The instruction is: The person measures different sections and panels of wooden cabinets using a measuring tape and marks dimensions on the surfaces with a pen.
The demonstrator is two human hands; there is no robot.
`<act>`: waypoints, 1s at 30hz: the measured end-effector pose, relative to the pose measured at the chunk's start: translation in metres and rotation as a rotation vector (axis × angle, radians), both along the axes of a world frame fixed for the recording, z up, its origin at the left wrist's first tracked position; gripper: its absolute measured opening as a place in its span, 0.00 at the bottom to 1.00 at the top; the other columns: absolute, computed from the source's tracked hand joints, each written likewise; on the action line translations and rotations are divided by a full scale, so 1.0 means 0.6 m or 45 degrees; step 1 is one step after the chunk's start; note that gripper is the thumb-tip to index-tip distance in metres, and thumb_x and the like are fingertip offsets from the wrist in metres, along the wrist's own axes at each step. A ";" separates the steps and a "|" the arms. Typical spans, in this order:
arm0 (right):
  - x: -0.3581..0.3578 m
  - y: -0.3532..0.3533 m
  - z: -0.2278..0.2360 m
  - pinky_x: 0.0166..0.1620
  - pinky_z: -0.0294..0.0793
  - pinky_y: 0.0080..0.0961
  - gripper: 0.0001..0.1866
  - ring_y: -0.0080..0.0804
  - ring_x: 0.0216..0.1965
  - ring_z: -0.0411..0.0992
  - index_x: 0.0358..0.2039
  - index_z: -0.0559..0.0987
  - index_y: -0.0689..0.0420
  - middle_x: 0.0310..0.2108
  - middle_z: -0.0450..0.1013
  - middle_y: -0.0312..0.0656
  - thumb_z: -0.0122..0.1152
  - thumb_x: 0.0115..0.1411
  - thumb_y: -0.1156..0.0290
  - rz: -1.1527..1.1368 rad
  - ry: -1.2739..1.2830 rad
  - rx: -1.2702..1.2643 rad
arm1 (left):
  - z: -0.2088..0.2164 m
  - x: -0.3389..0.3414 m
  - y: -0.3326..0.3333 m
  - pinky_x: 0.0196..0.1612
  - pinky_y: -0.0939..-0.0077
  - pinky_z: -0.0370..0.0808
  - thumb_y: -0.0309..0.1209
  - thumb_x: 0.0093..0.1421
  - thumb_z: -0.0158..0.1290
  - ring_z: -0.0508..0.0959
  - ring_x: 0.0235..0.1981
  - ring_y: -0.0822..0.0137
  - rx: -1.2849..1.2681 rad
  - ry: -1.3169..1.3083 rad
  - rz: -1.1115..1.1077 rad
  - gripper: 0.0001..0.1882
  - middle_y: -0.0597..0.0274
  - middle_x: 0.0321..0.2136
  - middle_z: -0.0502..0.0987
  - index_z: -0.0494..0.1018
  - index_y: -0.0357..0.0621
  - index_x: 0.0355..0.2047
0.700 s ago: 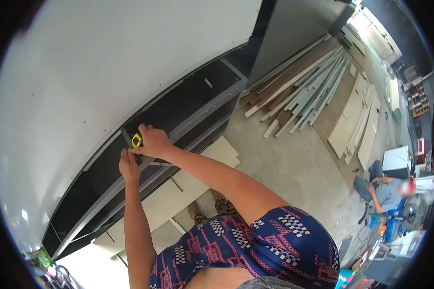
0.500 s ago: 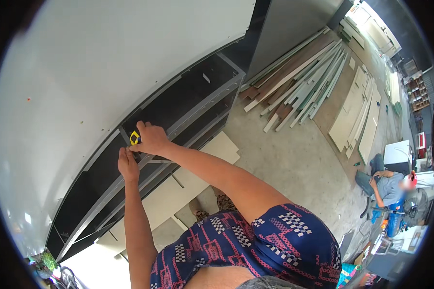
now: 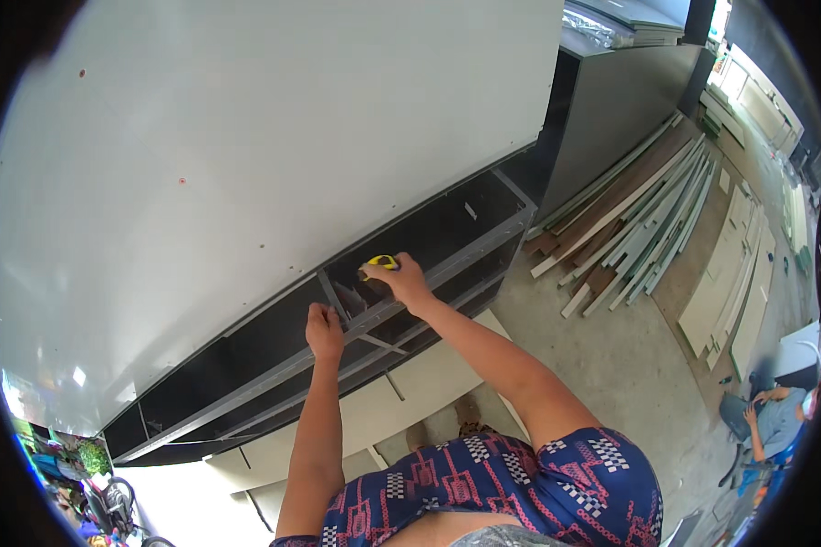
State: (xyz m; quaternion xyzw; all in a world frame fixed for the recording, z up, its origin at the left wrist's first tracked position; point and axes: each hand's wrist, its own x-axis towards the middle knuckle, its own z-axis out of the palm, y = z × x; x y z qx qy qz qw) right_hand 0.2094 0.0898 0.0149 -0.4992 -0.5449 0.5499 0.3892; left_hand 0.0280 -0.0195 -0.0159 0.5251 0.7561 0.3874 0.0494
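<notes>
A yellow-and-black tape measure is in my right hand, held over the dark opening of a black cabinet with grey edges. My right fingers are wrapped round its case. Just to the left and nearer, my left hand is closed beside a grey divider of the cabinet. What its fingertips pinch, if anything, is too small to make out. No tape blade can be made out clearly between the hands.
A large white panel borders the cabinet's far side. Long board strips lie piled on the floor at right, beside flat cream boards. Cream boards lie below the cabinet. A seated person is at far right.
My hands, close together before, are now apart, with the tape measure moved right, away from my left hand. The view has shifted, so the cabinet and boards appear farther right.
</notes>
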 end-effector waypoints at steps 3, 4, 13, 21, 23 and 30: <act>0.023 0.008 -0.027 0.22 0.64 0.27 0.31 0.27 0.20 0.66 0.34 0.72 0.63 0.24 0.68 0.40 0.71 0.45 0.49 0.030 0.345 -0.247 | -0.016 -0.026 -0.005 0.30 0.56 0.68 0.31 0.60 0.49 0.72 0.26 0.45 -0.120 -0.196 0.067 0.10 0.48 0.25 0.72 0.67 0.38 0.26; 0.033 0.005 -0.020 0.16 0.59 0.23 0.28 0.23 0.15 0.62 0.34 0.72 0.61 0.21 0.65 0.37 0.70 0.46 0.51 0.087 0.540 -0.402 | -0.033 -0.033 -0.006 0.32 0.57 0.69 0.31 0.60 0.49 0.72 0.27 0.46 -0.195 -0.305 0.138 0.09 0.48 0.26 0.72 0.68 0.38 0.26; 0.017 0.009 -0.008 0.10 0.50 0.16 0.17 0.19 0.08 0.56 0.29 0.72 0.52 0.18 0.66 0.34 0.64 0.52 0.53 0.065 0.511 -0.541 | 0.268 0.065 -0.134 0.53 0.67 0.65 0.29 0.53 0.57 0.69 0.51 0.59 0.308 -0.617 -0.444 0.16 0.56 0.47 0.70 0.76 0.45 0.43; -0.025 0.012 0.005 0.10 0.51 0.11 0.25 0.15 0.09 0.59 0.39 0.75 0.51 0.17 0.71 0.36 0.62 0.53 0.43 0.068 0.459 -0.469 | 0.543 0.066 -0.294 0.58 0.42 0.60 0.35 0.59 0.57 0.67 0.53 0.44 1.199 -0.478 -1.095 0.10 0.56 0.42 0.75 0.77 0.56 0.42; -0.037 0.005 -0.007 0.10 0.51 0.12 0.25 0.15 0.08 0.58 0.37 0.74 0.51 0.18 0.71 0.36 0.62 0.53 0.42 0.059 0.469 -0.471 | 0.557 0.074 -0.344 0.58 0.42 0.60 0.35 0.61 0.55 0.67 0.54 0.44 1.239 -0.638 -1.073 0.10 0.58 0.40 0.77 0.76 0.58 0.44; -0.030 -0.020 0.028 0.10 0.47 0.14 0.23 0.17 0.07 0.57 0.36 0.74 0.50 0.18 0.72 0.37 0.60 0.54 0.43 0.085 0.284 -0.510 | 0.558 0.044 -0.376 0.57 0.40 0.61 0.29 0.52 0.63 0.61 0.58 0.38 1.661 -0.334 -1.267 0.15 0.53 0.39 0.80 0.78 0.52 0.42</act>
